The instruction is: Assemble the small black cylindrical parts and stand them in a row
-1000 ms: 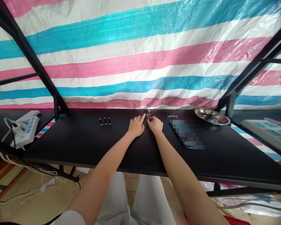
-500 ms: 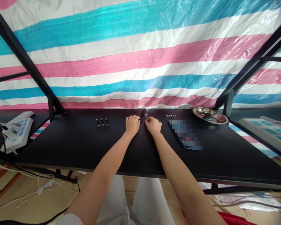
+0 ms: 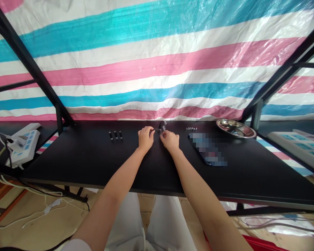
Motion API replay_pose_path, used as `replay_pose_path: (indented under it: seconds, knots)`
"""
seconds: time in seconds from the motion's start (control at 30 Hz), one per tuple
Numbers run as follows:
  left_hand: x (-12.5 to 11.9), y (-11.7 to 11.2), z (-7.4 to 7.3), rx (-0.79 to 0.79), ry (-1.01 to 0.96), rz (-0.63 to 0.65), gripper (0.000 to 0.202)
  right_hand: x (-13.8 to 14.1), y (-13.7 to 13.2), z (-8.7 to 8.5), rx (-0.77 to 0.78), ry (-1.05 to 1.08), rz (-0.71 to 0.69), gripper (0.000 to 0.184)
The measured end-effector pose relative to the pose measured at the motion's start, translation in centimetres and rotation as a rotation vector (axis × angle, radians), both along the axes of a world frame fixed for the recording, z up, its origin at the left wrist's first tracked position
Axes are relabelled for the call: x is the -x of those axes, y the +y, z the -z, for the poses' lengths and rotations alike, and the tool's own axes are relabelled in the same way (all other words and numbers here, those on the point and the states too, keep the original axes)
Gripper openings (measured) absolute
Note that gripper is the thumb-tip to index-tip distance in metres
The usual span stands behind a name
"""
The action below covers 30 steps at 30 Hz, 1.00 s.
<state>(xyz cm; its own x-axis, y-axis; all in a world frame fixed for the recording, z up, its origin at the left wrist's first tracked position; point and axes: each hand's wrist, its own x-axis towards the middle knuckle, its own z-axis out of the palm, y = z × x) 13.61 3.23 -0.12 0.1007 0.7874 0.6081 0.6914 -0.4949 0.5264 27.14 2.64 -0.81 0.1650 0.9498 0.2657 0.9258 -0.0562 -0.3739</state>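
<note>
Both my hands rest far out on a black table. My left hand is curled, its fingers pinched on a small dark cylinder that points to the right. My right hand is closed too, fingertips meeting that piece; whether it holds anything of its own is hidden. Just behind the fingers stand a few small clear and dark parts. Three short black cylinders stand in a row to the left of my left hand.
A row of tiny metal pieces lies right of my hands, then a dark phone and a steel dish. White power strips sit at far left and far right. Black frame posts and a striped tarp stand behind.
My left hand went from flat with fingers stretched out to a closed pinch on a small dark cylinder. Both hands drew slightly nearer together.
</note>
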Motion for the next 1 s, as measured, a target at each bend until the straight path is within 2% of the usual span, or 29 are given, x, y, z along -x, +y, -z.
replay_pose_path:
  seconds: [0.3,0.6,0.87,1.0]
  knots:
    - [0.2,0.0,0.1,-0.021,-0.028,0.001,0.011,0.3,-0.4,-0.1,-0.046,-0.045,-0.053,0.017]
    - [0.9,-1.8,-0.3,-0.087,-0.054,0.153,0.027,1.1,-1.1,-0.3,-0.05,-0.076,-0.114,0.015]
    - [4.0,-3.4,0.2,-0.057,-0.028,0.174,0.022,2.6,-2.1,-0.3,-0.118,-0.083,-0.317,0.015]
    - [5.2,-3.8,0.3,0.052,-0.116,0.177,0.013,3.4,-2.8,-0.4,-0.136,-0.097,-0.407,0.015]
